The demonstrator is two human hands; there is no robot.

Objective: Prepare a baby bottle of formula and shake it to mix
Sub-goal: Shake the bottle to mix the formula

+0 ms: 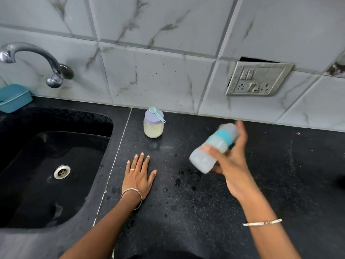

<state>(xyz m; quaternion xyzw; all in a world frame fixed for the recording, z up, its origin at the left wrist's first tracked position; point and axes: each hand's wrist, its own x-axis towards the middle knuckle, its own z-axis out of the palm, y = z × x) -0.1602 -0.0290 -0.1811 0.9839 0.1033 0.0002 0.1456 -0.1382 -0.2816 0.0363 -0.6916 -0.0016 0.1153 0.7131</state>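
Observation:
My right hand [232, 161] grips a baby bottle [212, 148] above the black counter. The bottle has a blue collar and a clear cap, holds milky liquid, and is tilted with its cap up to the right; it is blurred by motion. My left hand [139, 173] lies flat on the counter, fingers spread, holding nothing. A formula jar [153, 128] with a lilac lid stands near the back wall. A teal scoop [156, 114] rests on the lid.
A black sink [46, 165] with a steel drain fills the left side, with a chrome tap [37, 60] above it. A teal box [14, 98] sits behind the sink. A switch and socket plate [258, 79] is on the tiled wall. Water drops dot the counter [280, 174].

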